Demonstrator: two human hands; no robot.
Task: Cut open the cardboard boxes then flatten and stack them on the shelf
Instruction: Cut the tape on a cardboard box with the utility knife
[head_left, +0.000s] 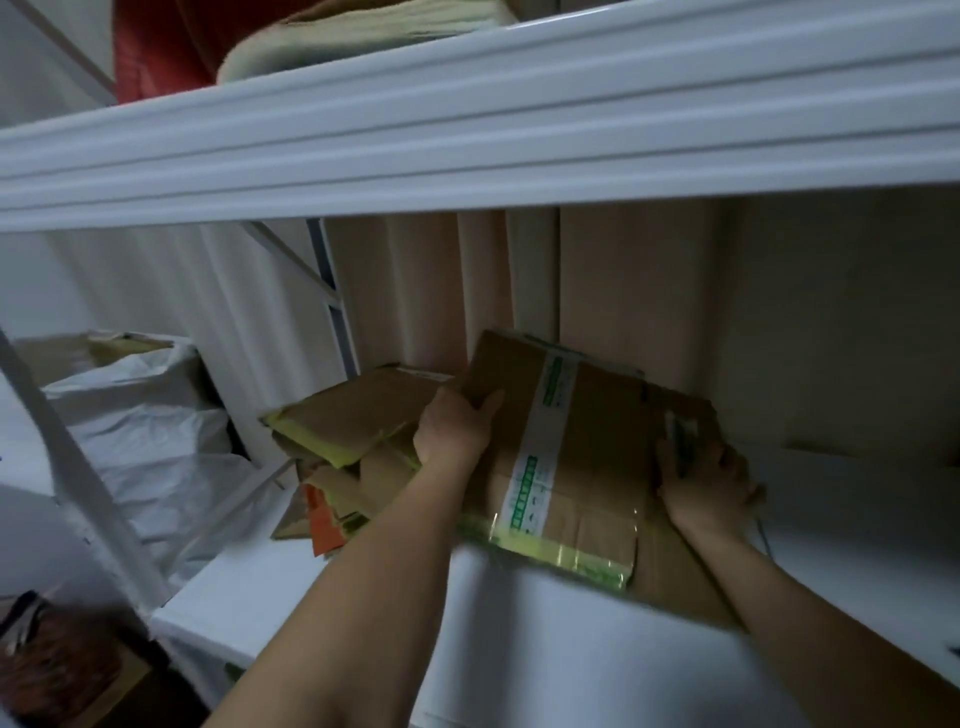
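A big white shelf fills the lower part of the view, and another white shelf board runs across above it. On that top board sit a folded pale cloth and something red. Tall brown cardboard sheets stand at the back of the lower shelf. To the left, past the shelf, is a crumpled white bag. On the lower shelf lies a flat cardboard box with a strip of clear tape with green print running down its middle and yellow tape along its near edge. It rests on more flat brown card, and its near edge is close to the front of the shelf. Just to its left is a messy pile of flattened boxes, with a bit of orange card in it. The left hand grips the left edge of the flat box, thumb on top. The right hand holds the right edge, with its fingers curled round it.
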